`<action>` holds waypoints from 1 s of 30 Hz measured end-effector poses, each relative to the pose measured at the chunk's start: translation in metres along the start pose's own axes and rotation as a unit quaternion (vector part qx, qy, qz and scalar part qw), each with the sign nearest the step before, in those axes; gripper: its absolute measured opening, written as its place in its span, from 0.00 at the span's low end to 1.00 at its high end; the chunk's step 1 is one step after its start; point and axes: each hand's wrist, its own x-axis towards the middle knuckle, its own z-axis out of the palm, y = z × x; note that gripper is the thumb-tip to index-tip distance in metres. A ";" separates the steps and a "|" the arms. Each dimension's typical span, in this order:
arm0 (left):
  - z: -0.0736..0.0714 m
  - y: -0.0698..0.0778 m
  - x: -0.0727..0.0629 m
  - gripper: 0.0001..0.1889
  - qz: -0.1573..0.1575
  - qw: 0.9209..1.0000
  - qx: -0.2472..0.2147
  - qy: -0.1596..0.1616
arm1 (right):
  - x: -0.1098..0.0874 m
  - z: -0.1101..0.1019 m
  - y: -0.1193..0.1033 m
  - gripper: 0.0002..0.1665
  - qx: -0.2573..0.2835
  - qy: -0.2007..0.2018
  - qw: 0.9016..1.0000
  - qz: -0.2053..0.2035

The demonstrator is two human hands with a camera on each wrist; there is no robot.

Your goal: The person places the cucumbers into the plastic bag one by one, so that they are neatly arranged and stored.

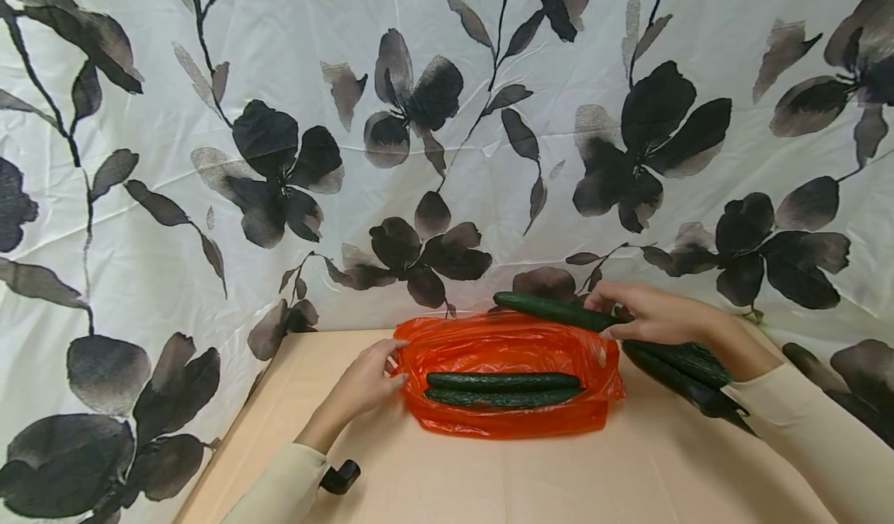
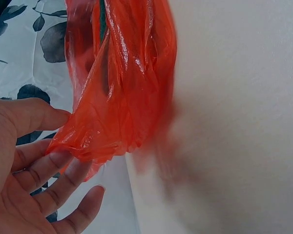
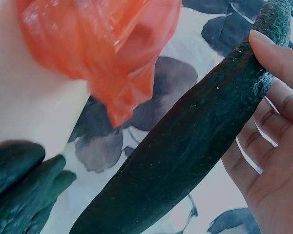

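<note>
An orange-red plastic bag [image 1: 503, 423] lies spread on the table, with two dark green cucumbers [image 1: 503, 382] side by side on it, lengthwise. My left hand [image 1: 366, 380] holds the bag's left end; in the left wrist view the thumb is on one side of the crumpled film [image 2: 102, 126] and fingers are behind it. Over the bag's back right edge, my right hand [image 1: 656, 314] grips another cucumber [image 1: 552, 309] near one end, between thumb and fingers. The right wrist view shows this cucumber [image 3: 180, 151] slanting across, apart from the bag.
More cucumbers [image 1: 677, 373] lie in a pile right of the bag, partly hidden under the right forearm. A floral cloth [image 1: 517, 182] hangs behind the pale tabletop [image 1: 503, 481]. A black device [image 1: 341, 477] shows at the left wrist.
</note>
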 end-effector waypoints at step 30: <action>-0.003 -0.001 -0.006 0.28 0.025 1.000 0.007 -0.001 | 0.048 0.027 -0.048 0.19 0.037 -0.032 0.998 -0.047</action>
